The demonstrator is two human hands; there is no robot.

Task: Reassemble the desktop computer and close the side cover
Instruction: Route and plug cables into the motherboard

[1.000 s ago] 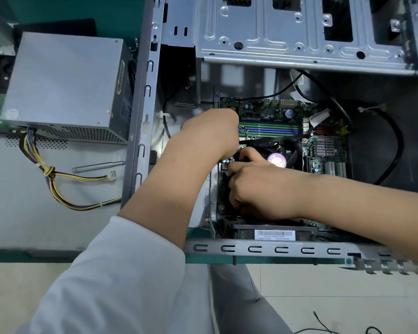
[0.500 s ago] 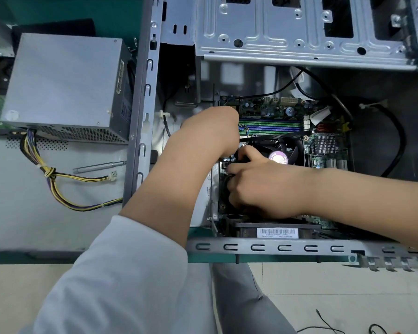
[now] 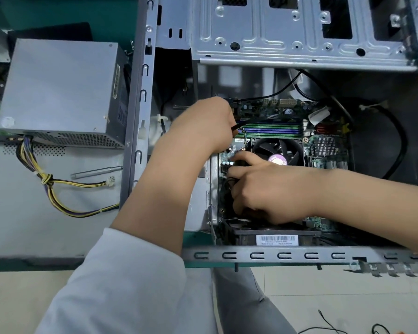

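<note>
Grey steel computer case (image 3: 299, 49), side open, lying on table (image 3: 22, 225). Left hand (image 3: 203, 124) fingers pinch black cable (image 3: 256, 120); right hand (image 3: 270, 191) fingers curl around dark fan part at 7 o'clock of cooler fan (image 3: 279, 150). Step, judged: internal refitting. Next: power supply (image 3: 58, 90), outside at 9 o'clock, needs refitting.

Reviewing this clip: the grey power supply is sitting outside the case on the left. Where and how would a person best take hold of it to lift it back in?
Probably by its two long side walls, one hand each, coming down from above. The power supply is a plain metal box lying flat with its broad top bare and no handle. Keep off the vented near face, where the yellow and black cable bundle exits; the cables trail loose and would have to be lifted along.
</note>
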